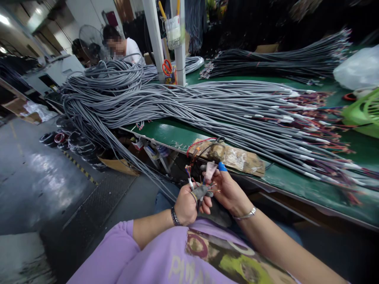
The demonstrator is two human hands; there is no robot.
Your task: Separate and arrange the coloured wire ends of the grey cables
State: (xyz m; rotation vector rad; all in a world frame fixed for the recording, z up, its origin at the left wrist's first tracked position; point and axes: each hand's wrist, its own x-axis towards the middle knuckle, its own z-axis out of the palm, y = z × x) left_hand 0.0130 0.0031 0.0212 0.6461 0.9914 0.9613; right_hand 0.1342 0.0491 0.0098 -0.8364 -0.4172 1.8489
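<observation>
Shirt: a purple shirt (166, 256) with a printed front fills the bottom of the head view, closest to the lens.
Left hand: the left hand (186, 206) is clenched around the end of a grey cable (201, 192), with a watch (174, 216) on the wrist.
Cable: it sits in that fist, in front of the table edge and just above the lap. Its thin coloured wires (187, 170) fan out above the knuckles.
Right hand: the right hand (228, 191) pinches a small pale clear piece (210, 169) at its fingertips, touching the wire ends. A blue cap (222, 167) covers one fingertip and a bracelet (245, 215) hangs on the wrist.
Table: a green table (166, 132) stands just beyond the hands, with a crumpled brown packet (237, 157) near its edge.
Pile: a broad heap of grey cables (183, 100) lies across the table and spills off its left end.
Post: a white post (180, 59) rises behind the heap, with orange scissors (167, 67) beside it.
Basket: a green basket (363, 112) sits at the far right.
Other person: someone in a white top (132, 47) sits at the far end.
</observation>
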